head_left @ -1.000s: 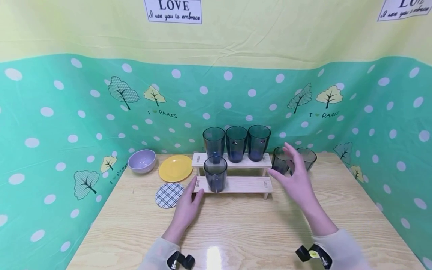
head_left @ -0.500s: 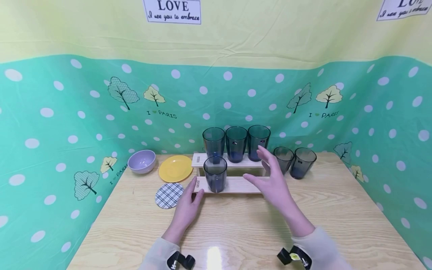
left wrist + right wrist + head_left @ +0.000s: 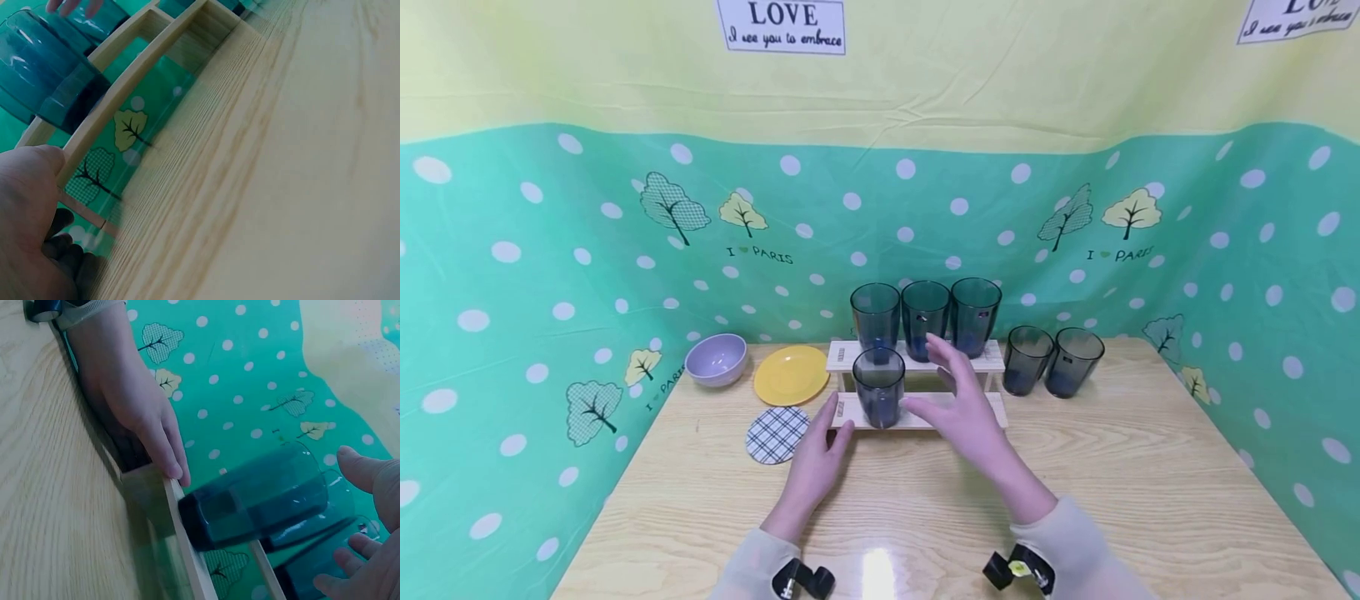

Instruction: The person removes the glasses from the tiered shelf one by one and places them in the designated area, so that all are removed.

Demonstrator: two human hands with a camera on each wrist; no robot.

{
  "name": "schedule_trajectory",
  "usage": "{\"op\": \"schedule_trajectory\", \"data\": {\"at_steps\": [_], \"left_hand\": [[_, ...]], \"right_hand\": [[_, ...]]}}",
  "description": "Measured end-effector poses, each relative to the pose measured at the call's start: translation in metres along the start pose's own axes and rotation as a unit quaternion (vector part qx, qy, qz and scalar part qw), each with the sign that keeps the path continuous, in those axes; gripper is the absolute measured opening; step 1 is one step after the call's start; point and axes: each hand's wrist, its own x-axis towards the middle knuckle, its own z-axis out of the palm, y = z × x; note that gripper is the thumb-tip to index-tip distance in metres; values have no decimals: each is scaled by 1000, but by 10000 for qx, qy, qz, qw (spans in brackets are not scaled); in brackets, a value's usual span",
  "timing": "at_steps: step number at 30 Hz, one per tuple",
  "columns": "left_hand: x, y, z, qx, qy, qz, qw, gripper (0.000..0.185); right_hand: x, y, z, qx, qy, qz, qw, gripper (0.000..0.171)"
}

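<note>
Smoke-grey, the tumbler (image 3: 879, 388) on the lower wooden shelf (image 3: 850, 409) could topple if the right hand (image 3: 969, 420), fingers spread beside it, bumps it or the left hand (image 3: 814, 460), gripping the shelf's end, tugs.

My left hand (image 3: 815, 462) sits low and forward in a thumb-and-forefinger grip. My right hand (image 3: 968, 421) is raised and angled leftward, fingers (image 3: 952, 360) parted well clear of the thumb (image 3: 928, 411).
</note>
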Motion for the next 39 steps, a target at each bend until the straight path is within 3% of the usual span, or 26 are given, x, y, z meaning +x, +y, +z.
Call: {"op": "schedule_trajectory", "data": {"at_steps": [17, 39], "left_hand": [[-1, 0, 0, 2, 12, -71, 10000, 68], [-1, 1, 1, 65, 9, -91, 9999, 69]], "right_hand": [[8, 16, 31, 295, -285, 197, 9990, 99], [10, 26, 44, 203, -302, 331, 9988, 98]]}}
